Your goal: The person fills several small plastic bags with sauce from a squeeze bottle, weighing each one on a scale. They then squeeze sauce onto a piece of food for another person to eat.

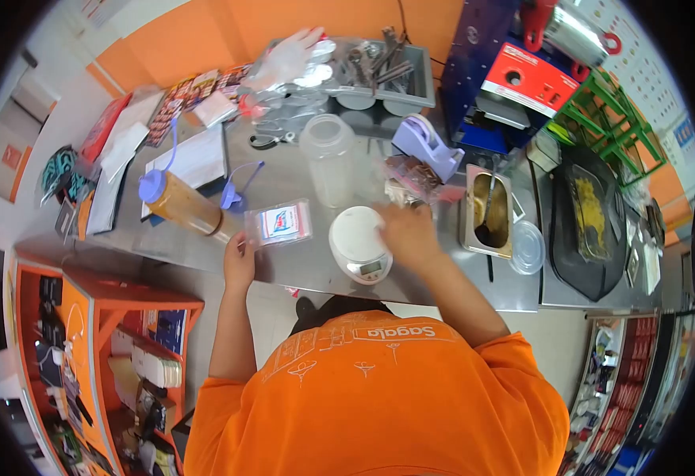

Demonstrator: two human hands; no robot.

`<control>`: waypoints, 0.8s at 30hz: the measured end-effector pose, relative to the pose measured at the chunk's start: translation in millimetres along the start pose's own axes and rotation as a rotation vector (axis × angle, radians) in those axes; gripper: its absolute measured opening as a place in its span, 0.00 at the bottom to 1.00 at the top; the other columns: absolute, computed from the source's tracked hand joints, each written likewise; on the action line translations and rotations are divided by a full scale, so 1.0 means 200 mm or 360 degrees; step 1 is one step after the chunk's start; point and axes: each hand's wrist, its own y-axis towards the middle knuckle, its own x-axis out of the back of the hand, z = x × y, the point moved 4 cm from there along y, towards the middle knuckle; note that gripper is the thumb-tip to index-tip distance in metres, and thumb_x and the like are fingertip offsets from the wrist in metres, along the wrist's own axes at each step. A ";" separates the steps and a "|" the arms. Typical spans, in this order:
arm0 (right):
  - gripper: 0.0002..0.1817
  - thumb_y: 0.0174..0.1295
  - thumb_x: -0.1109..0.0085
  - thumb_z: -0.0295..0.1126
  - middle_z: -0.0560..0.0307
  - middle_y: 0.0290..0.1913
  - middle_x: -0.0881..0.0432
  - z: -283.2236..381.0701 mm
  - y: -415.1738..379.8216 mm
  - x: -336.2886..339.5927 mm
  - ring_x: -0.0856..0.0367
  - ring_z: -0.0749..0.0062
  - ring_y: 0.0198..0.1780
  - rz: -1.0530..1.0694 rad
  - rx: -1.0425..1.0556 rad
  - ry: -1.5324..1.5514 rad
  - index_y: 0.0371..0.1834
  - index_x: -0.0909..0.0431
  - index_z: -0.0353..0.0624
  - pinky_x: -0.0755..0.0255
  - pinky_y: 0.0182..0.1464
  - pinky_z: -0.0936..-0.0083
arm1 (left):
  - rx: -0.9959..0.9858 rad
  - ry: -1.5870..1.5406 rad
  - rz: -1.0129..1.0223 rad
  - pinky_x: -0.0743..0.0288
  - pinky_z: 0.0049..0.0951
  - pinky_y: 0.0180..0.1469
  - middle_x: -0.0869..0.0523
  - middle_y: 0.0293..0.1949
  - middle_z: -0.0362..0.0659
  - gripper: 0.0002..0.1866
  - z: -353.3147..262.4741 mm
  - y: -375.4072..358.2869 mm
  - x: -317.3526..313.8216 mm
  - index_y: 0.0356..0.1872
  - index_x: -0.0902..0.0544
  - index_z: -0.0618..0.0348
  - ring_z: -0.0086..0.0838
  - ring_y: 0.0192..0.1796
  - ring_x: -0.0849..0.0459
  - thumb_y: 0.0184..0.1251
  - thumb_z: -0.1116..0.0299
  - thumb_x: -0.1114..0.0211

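Observation:
My left hand (240,262) has its fingers closed on the edge of a small clear packet (283,223) with a blue and red label. Beside it, a squeeze bottle (185,205) of brown sauce with a purple cap leans to the left. A round white kitchen scale (355,236) sits at the middle front of the steel counter. My right hand (412,236) is over the scale's right side, blurred, its fingers unclear. Behind the scale stands an empty clear bottle (328,159). A purple tape dispenser (428,147) and small packets (411,176) lie beyond my right hand.
Right of my right hand are a metal container (488,208) with a spoon and a clear round lid (527,247). A black tray (593,230) holds yellow food. Further back are a grey bin (420,78) of utensils, papers (197,159), scissors (271,141) and a blue machine (474,63).

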 end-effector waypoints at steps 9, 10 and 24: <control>0.28 0.54 0.41 0.37 0.44 0.57 0.31 0.64 0.16 -0.36 0.32 0.52 0.60 0.0016 0.0738 0.0603 0.58 0.33 0.39 0.39 0.59 0.54 | 0.0128 -0.0411 0.0183 0.28 0.22 0.43 0.20 0.38 0.42 0.19 0.03 0.09 -0.01 0.55 0.32 0.66 0.24 0.39 0.21 0.62 0.78 0.47; 0.32 0.53 0.40 0.37 0.41 0.61 0.34 0.67 0.20 -0.38 0.36 0.49 0.63 -0.0181 0.0642 0.0380 0.61 0.36 0.37 0.41 0.62 0.53 | 0.0156 -0.0599 0.0248 0.28 0.22 0.43 0.21 0.39 0.43 0.17 0.04 0.10 -0.01 0.53 0.32 0.65 0.24 0.39 0.21 0.62 0.81 0.49; 0.36 0.51 0.40 0.35 0.37 0.65 0.40 0.80 0.23 -0.46 0.42 0.47 0.67 0.0437 0.0377 0.0569 0.63 0.41 0.32 0.43 0.66 0.60 | -0.0453 0.0262 0.0327 0.29 0.29 0.45 0.21 0.39 0.46 0.22 -0.01 0.18 -0.09 0.43 0.33 0.62 0.31 0.39 0.22 0.50 0.70 0.31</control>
